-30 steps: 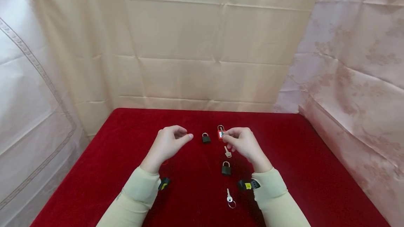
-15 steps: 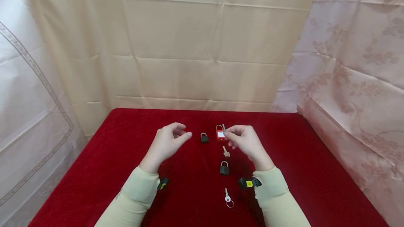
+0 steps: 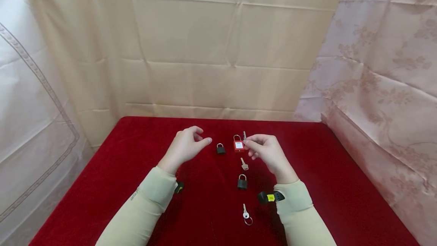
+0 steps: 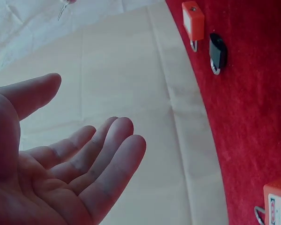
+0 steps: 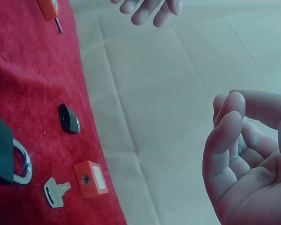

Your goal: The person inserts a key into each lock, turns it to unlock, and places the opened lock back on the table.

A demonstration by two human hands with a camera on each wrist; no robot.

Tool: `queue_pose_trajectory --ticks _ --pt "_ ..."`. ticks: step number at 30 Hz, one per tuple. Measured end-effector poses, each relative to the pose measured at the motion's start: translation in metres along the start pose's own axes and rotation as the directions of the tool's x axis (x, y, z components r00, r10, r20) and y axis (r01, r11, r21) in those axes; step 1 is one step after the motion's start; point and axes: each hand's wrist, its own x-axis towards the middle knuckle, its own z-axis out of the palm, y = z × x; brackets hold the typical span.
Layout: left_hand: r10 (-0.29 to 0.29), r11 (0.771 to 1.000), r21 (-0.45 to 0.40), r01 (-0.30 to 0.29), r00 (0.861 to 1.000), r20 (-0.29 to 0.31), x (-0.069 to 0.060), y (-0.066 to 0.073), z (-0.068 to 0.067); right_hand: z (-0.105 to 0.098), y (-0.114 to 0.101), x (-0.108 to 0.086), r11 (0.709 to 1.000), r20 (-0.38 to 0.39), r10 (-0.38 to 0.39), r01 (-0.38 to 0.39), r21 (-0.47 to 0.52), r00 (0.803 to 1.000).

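Note:
My right hand [image 3: 268, 151] pinches a small silver key [image 3: 244, 135] between thumb and fingers, its blade pointing up. The key's blade also shows at the top of the left wrist view. Just left of those fingertips a red padlock [image 3: 238, 145] with a white label lies on the cloth. My left hand [image 3: 187, 145] hovers with relaxed fingers, palm inward and nothing in it. A small black padlock [image 3: 221, 149] lies between the hands. Nearer lie a loose key [image 3: 244, 164], a larger black padlock [image 3: 242, 183] and a key on a ring [image 3: 246, 215].
Red velvet cloth [image 3: 109, 185] covers the table. Another red padlock [image 4: 278, 206], at the lower right of the left wrist view, is hidden in the head view. Beige fabric [image 3: 191, 48] hangs behind the table, with patterned fabric [image 3: 385, 86] on the right.
My left hand has risen slightly away from me and to the right. The pinched key has moved slightly right of the red padlock and now stands more upright.

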Motion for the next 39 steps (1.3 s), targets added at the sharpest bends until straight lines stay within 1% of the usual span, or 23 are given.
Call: queue_pose_trajectory --ticks 5,9,16,19,24,27,34,36,39 --pt "-0.013 0.999 0.032 0.012 1.0 0.022 0.009 0.0 0.01 -0.003 0.005 0.003 0.996 -0.017 0.046 -0.045 0.081 0.999" --pt "-0.003 0.999 0.043 0.002 1.0 0.025 0.015 0.0 0.019 -0.006 0.01 0.003 0.991 -0.033 0.077 -0.073 0.111 0.997" --pt "-0.013 0.998 0.058 0.01 0.999 0.047 0.025 -0.002 0.035 -0.011 0.018 0.003 0.99 -0.034 0.124 -0.121 0.076 0.992" --pt "-0.017 0.997 0.08 0.012 0.998 0.058 0.029 0.0 0.041 -0.012 0.021 0.004 0.988 -0.042 0.138 -0.135 0.074 0.99" --pt "-0.044 0.992 0.123 0.034 0.996 0.083 0.035 0.002 0.051 -0.012 0.024 0.004 0.985 -0.062 0.161 -0.156 0.073 0.985" --pt "-0.051 0.991 0.13 0.039 0.995 0.089 0.038 0.001 0.058 -0.013 0.026 0.005 0.983 -0.071 0.174 -0.169 0.071 0.982" --pt "-0.089 0.992 0.103 0.077 0.989 0.116 0.047 -0.006 0.068 -0.014 0.031 0.007 0.979 -0.075 0.199 -0.195 0.053 0.977" --pt "-0.095 0.99 0.114 0.083 0.99 0.109 0.049 -0.008 0.071 -0.014 0.033 0.008 0.977 -0.079 0.209 -0.206 0.051 0.975" --pt "-0.122 0.985 0.135 0.108 0.988 0.1 0.05 -0.012 0.075 -0.015 0.038 0.009 0.975 -0.078 0.217 -0.214 0.052 0.973"
